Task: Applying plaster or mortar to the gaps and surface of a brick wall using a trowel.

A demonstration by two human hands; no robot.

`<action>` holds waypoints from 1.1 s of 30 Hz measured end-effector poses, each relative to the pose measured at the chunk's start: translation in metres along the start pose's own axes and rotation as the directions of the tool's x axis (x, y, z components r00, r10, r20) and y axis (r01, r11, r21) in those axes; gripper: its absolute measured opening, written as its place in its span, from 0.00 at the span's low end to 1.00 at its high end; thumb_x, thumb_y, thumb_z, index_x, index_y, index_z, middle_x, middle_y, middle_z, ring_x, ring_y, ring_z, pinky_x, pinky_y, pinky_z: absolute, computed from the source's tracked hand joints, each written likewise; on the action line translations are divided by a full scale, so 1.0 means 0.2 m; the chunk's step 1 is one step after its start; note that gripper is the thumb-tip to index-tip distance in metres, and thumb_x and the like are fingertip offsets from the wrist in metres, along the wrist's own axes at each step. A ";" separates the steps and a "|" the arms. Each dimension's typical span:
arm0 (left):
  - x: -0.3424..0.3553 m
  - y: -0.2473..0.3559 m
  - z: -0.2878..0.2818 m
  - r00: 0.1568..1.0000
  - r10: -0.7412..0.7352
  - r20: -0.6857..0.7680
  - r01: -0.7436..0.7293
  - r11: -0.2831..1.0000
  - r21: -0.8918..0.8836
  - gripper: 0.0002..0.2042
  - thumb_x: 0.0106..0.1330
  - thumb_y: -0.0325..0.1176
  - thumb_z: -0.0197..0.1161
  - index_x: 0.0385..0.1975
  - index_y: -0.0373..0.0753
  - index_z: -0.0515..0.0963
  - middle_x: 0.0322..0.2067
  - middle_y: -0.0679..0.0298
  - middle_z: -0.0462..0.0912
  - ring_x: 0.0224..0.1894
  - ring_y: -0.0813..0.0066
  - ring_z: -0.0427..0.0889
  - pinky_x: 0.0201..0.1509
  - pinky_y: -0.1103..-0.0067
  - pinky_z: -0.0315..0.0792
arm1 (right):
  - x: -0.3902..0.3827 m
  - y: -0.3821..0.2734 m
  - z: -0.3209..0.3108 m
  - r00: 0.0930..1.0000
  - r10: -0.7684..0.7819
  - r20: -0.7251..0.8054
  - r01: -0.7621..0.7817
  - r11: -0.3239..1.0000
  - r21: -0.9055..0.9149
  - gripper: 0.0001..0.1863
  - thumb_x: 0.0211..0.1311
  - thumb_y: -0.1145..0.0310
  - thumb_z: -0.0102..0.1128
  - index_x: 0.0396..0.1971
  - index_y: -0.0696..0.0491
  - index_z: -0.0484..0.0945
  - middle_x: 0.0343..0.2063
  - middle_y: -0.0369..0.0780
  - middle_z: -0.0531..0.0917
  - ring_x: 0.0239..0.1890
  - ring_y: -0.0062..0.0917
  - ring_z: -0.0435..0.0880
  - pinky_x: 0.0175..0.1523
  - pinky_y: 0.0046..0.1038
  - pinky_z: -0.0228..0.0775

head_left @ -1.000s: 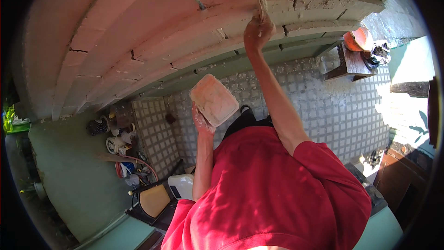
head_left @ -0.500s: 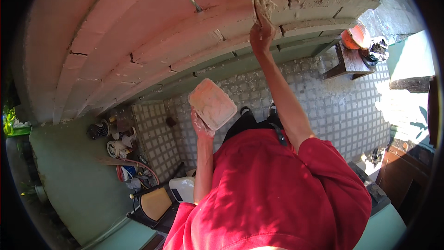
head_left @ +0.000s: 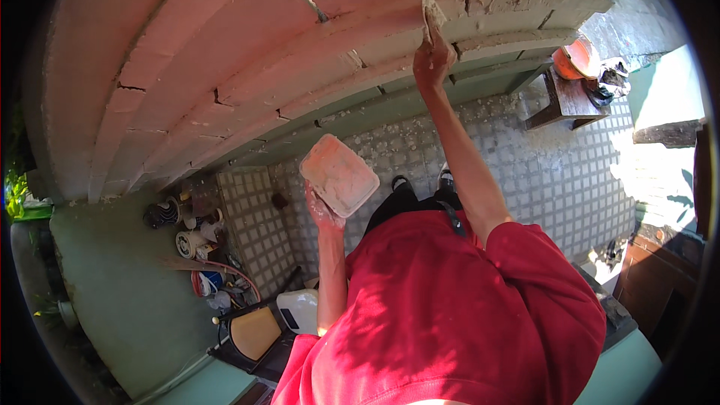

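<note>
My left hand (head_left: 323,212), smeared with pale paste, is closed around a shallow plastic tub (head_left: 340,174) with rounded corners and a whitish-pink paste coating its inside. My right hand (head_left: 434,64) is stretched far forward, closed on a paste-covered putty knife (head_left: 431,11) whose blade shows as a narrow wedge. Its tip is near a dark crack in the ledged, pale pinkish wall (head_left: 300,49); whether blade and wall touch, I cannot tell. More cracks and gaps run across the wall's ledges.
Below me lies a tiled floor (head_left: 540,172), spotted with white near the wall. At right stands a wooden stool (head_left: 568,101) beneath an orange basin (head_left: 577,58) and a dark bag. Buckets (head_left: 189,244), a hose and a chair (head_left: 253,332) crowd the left side.
My right hand has moved slightly right and towards me, and the putty knife has turned more edge-on. The tub in my left hand has shifted slightly left and towards me.
</note>
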State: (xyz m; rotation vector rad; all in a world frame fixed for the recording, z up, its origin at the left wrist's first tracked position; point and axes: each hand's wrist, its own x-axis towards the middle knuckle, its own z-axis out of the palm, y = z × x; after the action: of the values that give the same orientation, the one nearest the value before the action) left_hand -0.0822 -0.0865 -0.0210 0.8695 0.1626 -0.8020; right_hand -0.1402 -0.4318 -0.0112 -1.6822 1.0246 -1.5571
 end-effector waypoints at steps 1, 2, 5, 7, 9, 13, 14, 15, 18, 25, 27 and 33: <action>-0.02 0.00 0.03 1.000 -0.005 -0.012 0.005 1.000 0.023 0.25 0.72 0.47 0.46 0.66 0.44 0.62 0.65 0.61 0.65 0.65 0.55 0.67 0.66 0.55 0.65 | -0.04 -0.01 0.05 1.000 0.001 -0.001 -0.001 1.000 0.003 0.31 0.48 0.87 0.44 0.55 0.57 0.76 0.50 0.49 0.81 0.53 0.44 0.80 0.55 0.32 0.73; 0.00 -0.01 0.02 1.000 -0.012 -0.006 0.012 1.000 0.025 0.25 0.72 0.47 0.46 0.66 0.44 0.62 0.65 0.61 0.65 0.65 0.55 0.67 0.66 0.55 0.65 | -0.08 0.00 0.09 0.993 -0.116 -0.020 0.118 0.987 0.114 0.30 0.49 0.87 0.44 0.55 0.57 0.76 0.49 0.49 0.81 0.52 0.44 0.81 0.53 0.32 0.74; 0.04 -0.03 -0.02 0.997 -0.019 0.074 0.019 1.000 0.005 0.24 0.72 0.47 0.49 0.64 0.44 0.64 0.62 0.63 0.70 0.61 0.60 0.71 0.63 0.60 0.69 | -0.17 -0.02 0.09 0.961 -0.275 -0.030 0.275 0.938 0.211 0.24 0.54 0.85 0.48 0.53 0.56 0.78 0.45 0.49 0.83 0.42 0.39 0.83 0.47 0.28 0.74; 0.05 -0.04 -0.02 0.997 -0.046 0.058 0.048 0.999 -0.026 0.24 0.72 0.47 0.48 0.64 0.44 0.64 0.61 0.63 0.70 0.61 0.60 0.71 0.63 0.60 0.69 | -0.15 -0.02 0.05 0.948 -0.320 -0.008 0.315 0.928 0.202 0.20 0.60 0.83 0.51 0.51 0.55 0.80 0.41 0.49 0.84 0.34 0.35 0.84 0.42 0.24 0.74; 0.04 -0.04 -0.03 0.998 -0.036 0.044 0.038 0.999 -0.036 0.24 0.72 0.47 0.48 0.64 0.44 0.65 0.61 0.63 0.70 0.61 0.60 0.71 0.63 0.60 0.69 | -0.04 -0.01 -0.03 0.980 -0.099 -0.173 0.129 0.978 0.167 0.19 0.60 0.81 0.51 0.50 0.55 0.80 0.40 0.51 0.84 0.31 0.35 0.84 0.40 0.25 0.74; 0.03 -0.05 -0.01 0.999 -0.032 0.037 0.034 0.998 -0.053 0.23 0.72 0.47 0.47 0.64 0.44 0.65 0.61 0.62 0.70 0.61 0.59 0.72 0.63 0.60 0.69 | 0.08 0.05 -0.11 0.993 0.090 -0.077 -0.099 0.986 -0.131 0.18 0.61 0.81 0.52 0.50 0.56 0.80 0.37 0.53 0.83 0.27 0.35 0.82 0.35 0.24 0.72; 0.05 -0.06 0.01 0.998 -0.036 0.048 0.039 0.998 -0.051 0.23 0.72 0.47 0.47 0.64 0.44 0.65 0.61 0.62 0.70 0.61 0.59 0.72 0.63 0.60 0.69 | 0.04 0.07 -0.04 0.990 0.095 -0.105 -0.102 0.993 -0.066 0.18 0.60 0.81 0.52 0.50 0.57 0.80 0.36 0.54 0.83 0.25 0.37 0.81 0.34 0.26 0.71; 0.06 -0.07 0.02 0.998 -0.033 0.057 0.035 0.999 -0.036 0.24 0.72 0.47 0.47 0.64 0.44 0.65 0.62 0.62 0.70 0.61 0.59 0.71 0.63 0.59 0.69 | -0.01 0.09 0.03 0.986 0.105 -0.127 -0.106 0.994 0.000 0.19 0.59 0.81 0.53 0.50 0.57 0.79 0.35 0.54 0.82 0.24 0.39 0.79 0.33 0.27 0.71; 0.05 -0.07 0.03 0.997 -0.044 0.071 0.045 0.999 -0.019 0.24 0.72 0.47 0.46 0.64 0.44 0.64 0.62 0.62 0.69 0.61 0.59 0.71 0.64 0.59 0.69 | -0.19 0.01 0.19 0.973 -0.187 -0.138 0.206 0.968 0.141 0.19 0.58 0.82 0.52 0.50 0.58 0.79 0.38 0.53 0.83 0.31 0.39 0.84 0.36 0.26 0.73; 0.00 -0.04 0.02 0.998 -0.040 0.053 0.043 0.998 -0.054 0.25 0.73 0.47 0.45 0.66 0.43 0.62 0.63 0.61 0.68 0.63 0.57 0.70 0.64 0.58 0.68 | -0.13 0.05 -0.01 0.996 -0.018 -0.082 0.029 0.990 0.136 0.18 0.61 0.79 0.51 0.50 0.57 0.79 0.36 0.51 0.84 0.26 0.41 0.80 0.34 0.28 0.71; -0.02 -0.04 0.00 0.999 -0.025 0.040 0.027 0.998 -0.054 0.25 0.73 0.47 0.45 0.66 0.43 0.62 0.63 0.61 0.68 0.63 0.57 0.70 0.64 0.58 0.68 | -0.07 0.10 -0.03 0.988 0.127 -0.091 -0.116 0.987 0.111 0.16 0.62 0.78 0.52 0.50 0.56 0.80 0.32 0.52 0.83 0.22 0.41 0.76 0.31 0.29 0.69; -0.03 -0.02 0.01 0.999 -0.026 0.027 0.027 0.999 -0.031 0.25 0.72 0.47 0.46 0.65 0.43 0.63 0.63 0.61 0.68 0.63 0.57 0.70 0.64 0.58 0.68 | -0.32 0.00 0.28 0.987 -0.102 -0.127 0.120 0.983 0.141 0.16 0.57 0.82 0.52 0.44 0.57 0.81 0.27 0.54 0.79 0.25 0.45 0.78 0.32 0.33 0.70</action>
State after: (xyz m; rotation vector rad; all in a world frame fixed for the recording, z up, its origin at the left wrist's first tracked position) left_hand -0.0905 -0.0867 -0.0195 0.8281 0.1634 -0.8337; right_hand -0.0842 -0.3797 -0.0510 -1.5830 0.8620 -1.7798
